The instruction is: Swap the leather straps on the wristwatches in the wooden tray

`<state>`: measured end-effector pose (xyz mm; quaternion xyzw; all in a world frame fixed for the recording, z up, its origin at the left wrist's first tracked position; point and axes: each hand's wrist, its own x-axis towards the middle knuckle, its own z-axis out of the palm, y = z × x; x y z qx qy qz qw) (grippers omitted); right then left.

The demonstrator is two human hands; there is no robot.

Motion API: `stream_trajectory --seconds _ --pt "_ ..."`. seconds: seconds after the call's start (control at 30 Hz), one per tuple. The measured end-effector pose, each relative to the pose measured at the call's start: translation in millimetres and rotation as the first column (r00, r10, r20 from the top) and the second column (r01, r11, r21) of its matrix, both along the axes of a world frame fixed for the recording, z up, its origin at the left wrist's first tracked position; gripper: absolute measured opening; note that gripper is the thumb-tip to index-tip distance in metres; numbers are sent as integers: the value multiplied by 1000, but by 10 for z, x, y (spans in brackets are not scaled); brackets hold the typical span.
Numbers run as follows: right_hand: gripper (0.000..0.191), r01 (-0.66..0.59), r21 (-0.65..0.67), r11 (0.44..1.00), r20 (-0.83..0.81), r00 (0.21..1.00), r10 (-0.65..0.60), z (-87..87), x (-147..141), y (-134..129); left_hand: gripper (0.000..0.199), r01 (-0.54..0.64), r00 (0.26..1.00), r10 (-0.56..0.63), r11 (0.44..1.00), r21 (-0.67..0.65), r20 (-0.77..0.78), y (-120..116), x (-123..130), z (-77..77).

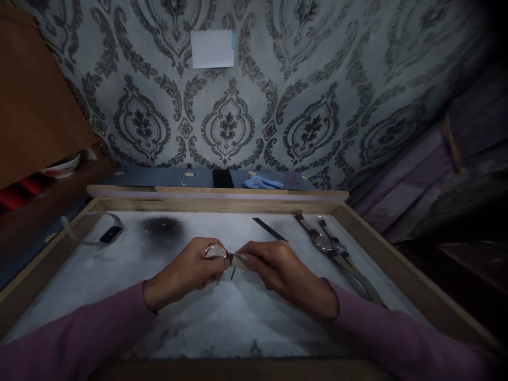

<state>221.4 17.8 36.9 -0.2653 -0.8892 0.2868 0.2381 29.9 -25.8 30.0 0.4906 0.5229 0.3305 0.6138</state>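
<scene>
My left hand (192, 265) is closed round a round watch with a thin rose-gold rim (216, 253), just left of the frame's centre. Its disc looks pale, silvery white and plain from here, though it is too small and dim for me to make out any marks; my fingers cover part of the rim. A short greyish-brown strap (235, 260) runs from its right side to my right hand (275, 263), whose thumb and fingertips pinch it at the centre of the frame. A thin dark sliver (233, 273) shows just below; I cannot tell whether I hold it.

Under my hands is a smudged white surface with a raised wooden edge (238, 205). Above my right hand lies a flat black strip (270, 228). Farther right, a round-faced watch with a long greyish-brown strap (323, 243) lies beside a smaller watch with a dark strap (340, 247). At the left of the frame sits a black rectangular watch on a pale translucent band (110, 234).
</scene>
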Motion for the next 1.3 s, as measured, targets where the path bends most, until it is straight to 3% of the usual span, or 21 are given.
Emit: stream_trajectory --seconds 0.37,0.53,0.7,1.0,1.3 --pt "27 -4 -274 962 33 999 13 -86 6 22 14 45 998 -44 998 37 -44 17 -11 -30" --pt "27 -45 -297 954 8 999 50 -78 15 32 10 57 996 -54 998 39 -72 8 -17 -29" --pt "36 -80 -434 897 3 996 90 -74 15 46 12 76 995 -74 996 36 -64 2 -15 -24" --pt "34 -158 -221 962 38 985 170 -59 37 53 12 105 994 -105 994 21 4 -22 -10 -14" --pt "32 -141 -169 975 31 988 149 -38 24 53 14 106 992 -111 991 82 55 -11 -38 -82"
